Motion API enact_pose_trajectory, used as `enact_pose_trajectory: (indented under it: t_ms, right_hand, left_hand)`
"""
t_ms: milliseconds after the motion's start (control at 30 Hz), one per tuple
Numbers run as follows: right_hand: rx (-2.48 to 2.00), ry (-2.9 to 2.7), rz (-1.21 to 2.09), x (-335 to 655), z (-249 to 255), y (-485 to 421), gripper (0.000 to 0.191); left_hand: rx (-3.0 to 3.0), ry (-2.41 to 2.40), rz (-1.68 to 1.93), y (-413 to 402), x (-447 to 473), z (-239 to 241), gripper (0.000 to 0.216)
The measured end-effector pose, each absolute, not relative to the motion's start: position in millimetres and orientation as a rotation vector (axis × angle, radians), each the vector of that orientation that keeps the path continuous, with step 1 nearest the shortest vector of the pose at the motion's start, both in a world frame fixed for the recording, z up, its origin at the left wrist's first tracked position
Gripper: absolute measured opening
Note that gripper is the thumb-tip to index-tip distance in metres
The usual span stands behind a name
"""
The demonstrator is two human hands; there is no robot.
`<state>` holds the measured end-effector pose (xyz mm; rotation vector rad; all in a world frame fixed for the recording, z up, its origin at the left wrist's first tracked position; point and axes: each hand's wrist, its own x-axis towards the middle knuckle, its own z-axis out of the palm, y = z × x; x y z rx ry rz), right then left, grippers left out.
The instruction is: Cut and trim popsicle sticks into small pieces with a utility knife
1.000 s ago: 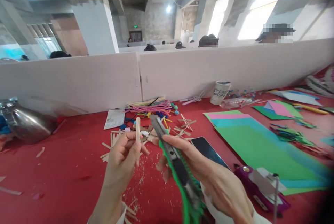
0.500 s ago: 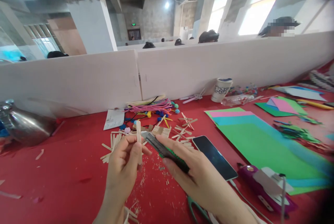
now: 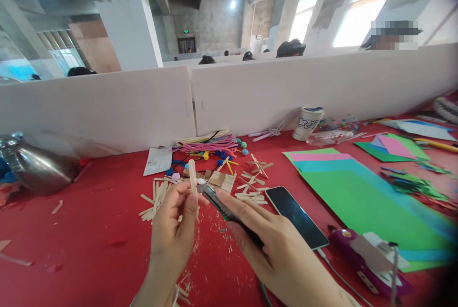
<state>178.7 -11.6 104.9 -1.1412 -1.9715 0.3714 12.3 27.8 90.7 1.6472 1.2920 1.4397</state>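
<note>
Between the thumb and fingers of my left hand [image 3: 175, 223] a wooden craft stick [image 3: 192, 175] is pinched nearly upright. My right hand [image 3: 263, 230] is wrapped round a black and green utility knife [image 3: 218, 204], its forefinger lying along the top. The knife's tip is at the stick's right side, close to my left fingers; whether the blade is cutting in I cannot tell. Wood shavings [image 3: 214, 240] are scattered on the red table below. Behind my hands lie a pile of loose craft sticks [image 3: 161, 197] and several star-shaped stick pieces [image 3: 254, 173].
A phone [image 3: 296, 216] with a cable and a purple glue gun [image 3: 361, 254] lie at the right, beside coloured paper sheets [image 3: 343, 183]. Pink pipe cleaners [image 3: 211, 144] and a paper cup [image 3: 307, 123] stand before a white partition [image 3: 143, 111]. A metal kettle [image 3: 39, 164] is at far left.
The knife's tip has come closer to the stick, and the stick now leans slightly left at its top. The whole view has shifted a little. Both hands keep their hold.
</note>
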Motion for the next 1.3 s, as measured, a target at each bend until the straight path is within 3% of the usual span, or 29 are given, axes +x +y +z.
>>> enact_pose_trajectory:
  t_ms: [567,833,1300]
  right_hand:
    - [-1.146,-1.986,0.256,179.6,102.5,-14.5,0.046]
    - [-1.173,-2.005,0.282,180.0,101.0,-15.4,0.049]
    - [-0.997,-1.931,0.716,195.3,109.4,2.3,0.044]
  left_hand:
    - [1.798,1.454,1.563,22.0,24.5,93.0,0.023]
    - [2.167,1.592,1.546,25.6,19.0,86.9,0.016]
    - [1.674,1.278,1.407,24.4,9.8,93.6,0.02]
